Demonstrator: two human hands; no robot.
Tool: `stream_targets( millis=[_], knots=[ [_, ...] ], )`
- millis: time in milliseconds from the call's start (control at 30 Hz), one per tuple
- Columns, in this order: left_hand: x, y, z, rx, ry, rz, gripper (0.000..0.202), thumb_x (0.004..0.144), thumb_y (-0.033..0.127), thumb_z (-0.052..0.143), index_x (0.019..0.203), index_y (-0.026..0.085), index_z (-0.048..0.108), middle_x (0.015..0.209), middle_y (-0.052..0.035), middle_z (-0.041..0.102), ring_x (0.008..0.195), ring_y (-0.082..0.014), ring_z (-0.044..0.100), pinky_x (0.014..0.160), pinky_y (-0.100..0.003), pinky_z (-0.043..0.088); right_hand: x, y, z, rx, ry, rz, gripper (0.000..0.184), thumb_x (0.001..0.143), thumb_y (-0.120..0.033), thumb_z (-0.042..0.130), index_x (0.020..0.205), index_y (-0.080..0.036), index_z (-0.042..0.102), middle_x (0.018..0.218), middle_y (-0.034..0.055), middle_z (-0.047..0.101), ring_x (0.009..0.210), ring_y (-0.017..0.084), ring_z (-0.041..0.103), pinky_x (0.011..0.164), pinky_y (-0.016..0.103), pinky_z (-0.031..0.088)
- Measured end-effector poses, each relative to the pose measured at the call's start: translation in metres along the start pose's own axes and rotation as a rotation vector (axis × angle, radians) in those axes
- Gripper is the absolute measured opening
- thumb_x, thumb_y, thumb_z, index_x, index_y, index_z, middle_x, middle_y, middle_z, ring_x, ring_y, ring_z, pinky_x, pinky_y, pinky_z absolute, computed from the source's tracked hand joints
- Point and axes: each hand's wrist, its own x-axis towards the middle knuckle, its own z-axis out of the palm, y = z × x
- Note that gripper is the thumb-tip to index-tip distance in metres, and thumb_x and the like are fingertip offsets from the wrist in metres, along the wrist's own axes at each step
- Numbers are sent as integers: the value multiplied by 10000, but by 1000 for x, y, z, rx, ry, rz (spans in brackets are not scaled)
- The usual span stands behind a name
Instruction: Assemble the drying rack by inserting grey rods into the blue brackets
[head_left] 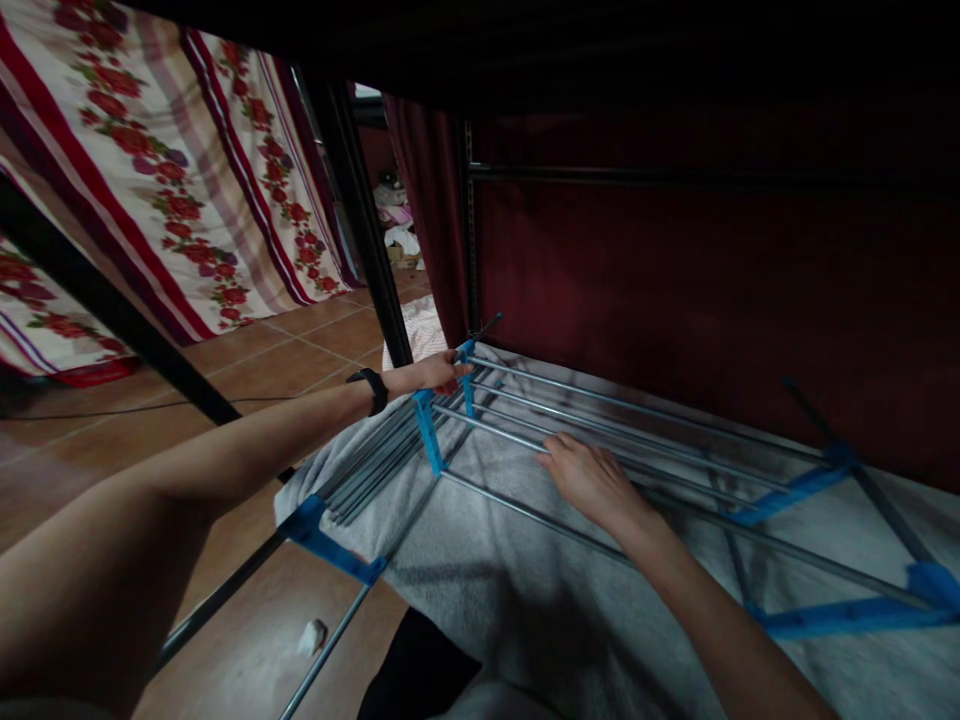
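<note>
A rack of metal rods joined by blue plastic brackets (pixel 427 432), like a clothes drying rack, lies on a grey blanket (pixel 480 540). My left hand (pixel 439 372) is closed at the upper blue bracket (pixel 468 380) on the rack's far left; its fingertips are partly hidden. Nearer the middle, my right hand (pixel 589 475) curls its fingers around a metal rod (pixel 491 430). Several loose-looking grey rods (pixel 382 465) lie side by side beneath my left forearm. Another blue bracket (pixel 330 545) juts over the blanket's left edge.
Black metal posts (pixel 367 220) frame this low space, with a dark beam overhead. A dark red cloth (pixel 675 290) hangs behind the rack. At left are a tiled floor (pixel 292 350), a thin cable and a floral curtain (pixel 187 180). A small white lump (pixel 312 637) lies on the floor.
</note>
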Motion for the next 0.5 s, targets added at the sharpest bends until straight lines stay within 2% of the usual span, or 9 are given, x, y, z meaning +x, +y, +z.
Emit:
stream_targets(
  millis=[167, 300, 400, 500],
  knots=[
    [2, -5, -4, 11, -12, 11, 595, 848, 641, 621, 1181, 152, 555, 794, -76, 683, 648, -201, 664, 553, -265, 508, -1, -3, -2, -11, -16, 3, 282, 1065, -351, 335, 1075, -224, 586, 1115, 62, 704, 973, 221, 687, 773, 308, 442],
    [-1, -14, -12, -56, -94, 0, 643, 829, 736, 559, 1157, 183, 586, 827, -81, 699, 705, -223, 683, 581, -279, 520, -5, -5, -2, -34, 7, 17, 303, 1070, -356, 304, 1095, -229, 578, 1117, 68, 710, 958, 222, 693, 759, 306, 442],
    [-5, -22, -18, -44, -140, -46, 625, 750, 706, 678, 1099, 191, 619, 835, -75, 712, 759, -223, 688, 592, -269, 516, -6, -5, -1, -53, 17, 14, 307, 1071, -344, 294, 1110, -225, 574, 1125, 73, 709, 978, 235, 694, 754, 312, 446],
    [-11, -30, -23, 23, -82, -57, 574, 654, 663, 774, 934, 173, 671, 778, -73, 711, 740, -219, 674, 572, -260, 495, -5, -4, 0, -60, 39, 20, 320, 1072, -336, 281, 1118, -220, 576, 1133, 82, 706, 991, 245, 692, 757, 320, 452]
  ],
)
